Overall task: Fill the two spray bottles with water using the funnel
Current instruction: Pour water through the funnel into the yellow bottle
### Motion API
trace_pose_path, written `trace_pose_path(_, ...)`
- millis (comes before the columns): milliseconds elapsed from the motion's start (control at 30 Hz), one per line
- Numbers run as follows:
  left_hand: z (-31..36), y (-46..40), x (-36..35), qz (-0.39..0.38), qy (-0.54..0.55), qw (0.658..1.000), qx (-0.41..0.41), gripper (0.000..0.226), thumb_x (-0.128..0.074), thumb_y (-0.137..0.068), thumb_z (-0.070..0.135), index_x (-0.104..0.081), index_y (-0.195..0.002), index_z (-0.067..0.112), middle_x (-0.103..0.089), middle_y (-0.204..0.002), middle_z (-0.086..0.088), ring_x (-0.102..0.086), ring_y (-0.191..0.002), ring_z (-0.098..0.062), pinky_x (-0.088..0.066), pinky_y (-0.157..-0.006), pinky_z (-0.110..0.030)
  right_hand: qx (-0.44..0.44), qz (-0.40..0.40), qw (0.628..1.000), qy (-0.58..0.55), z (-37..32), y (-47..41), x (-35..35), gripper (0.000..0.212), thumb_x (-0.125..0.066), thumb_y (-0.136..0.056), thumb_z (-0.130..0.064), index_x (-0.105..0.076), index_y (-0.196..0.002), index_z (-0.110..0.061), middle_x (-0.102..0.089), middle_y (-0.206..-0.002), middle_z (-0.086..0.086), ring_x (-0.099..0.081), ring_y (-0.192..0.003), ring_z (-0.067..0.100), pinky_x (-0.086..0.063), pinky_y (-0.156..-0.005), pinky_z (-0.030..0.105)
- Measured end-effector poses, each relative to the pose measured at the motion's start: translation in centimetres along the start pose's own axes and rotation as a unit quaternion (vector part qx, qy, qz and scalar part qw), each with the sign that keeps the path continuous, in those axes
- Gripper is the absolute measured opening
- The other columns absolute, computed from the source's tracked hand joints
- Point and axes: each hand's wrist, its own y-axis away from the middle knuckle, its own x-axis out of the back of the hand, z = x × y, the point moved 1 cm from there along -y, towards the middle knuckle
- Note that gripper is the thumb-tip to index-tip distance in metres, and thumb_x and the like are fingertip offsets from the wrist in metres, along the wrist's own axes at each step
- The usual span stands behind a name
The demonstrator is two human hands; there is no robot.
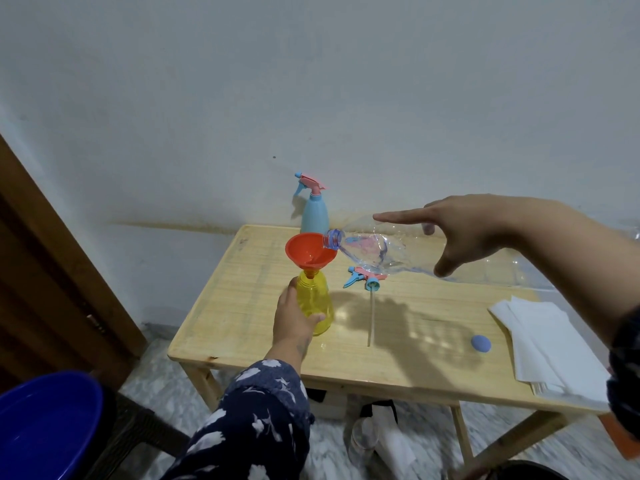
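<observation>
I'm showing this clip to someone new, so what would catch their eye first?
The orange funnel sitting in the yellow bottle near the table's left edge, gripped by the left hand. The right hand tips a clear bottle into it. A blue spray bottle stands behind by the wall.

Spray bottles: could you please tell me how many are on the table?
2: the blue spray bottle stands at the far edge; the yellow spray bottle, with the funnel, is in the left hand.

An orange plastic funnel [310, 250] sits upright in the open yellow translucent spray bottle [314, 304]; a capped blue spray bottle [314, 213] stands behind.
</observation>
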Motion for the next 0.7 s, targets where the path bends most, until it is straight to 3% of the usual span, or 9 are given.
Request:
trace_pose_path(367, -0.1, -0.1, 0.0, 0.000, -0.010, 1.000, -0.003, 0.095, -0.079, -0.077, 0.015, -0.020, -0.152, 0.022, -0.034, -0.150, -0.004, -0.035, -0.137, -0.024, -0.031, -0.111, -0.037, 0.000, -0.008, 1.000, 0.011, -0.3, -0.1, 0.0, 0.105, -0.075, -0.072, -0.029, -0.001, -0.135, -0.069, -0.054, -0.115, -0.004, -0.051, -0.100, 0.019, -0.046, -0.081, 0.033)
trace_pose_path(700, 0.0, 0.0, 0.1, -0.002, -0.010, 1.000, -0.006, 0.095, -0.079, -0.078, 0.016, -0.020, -0.152, 0.022, -0.034, -0.150, -0.004, -0.034, -0.137, -0.024, -0.031, -0.111, -0.037, 0.012, 0.009, 1.000, -0.015, 0.4, -0.7, -1.7, 0.105, -0.074, -0.072, -0.031, 0.003, -0.131, -0.072, -0.053, -0.114, -0.002, -0.051, -0.087, 0.012, -0.046, -0.076, 0.030)
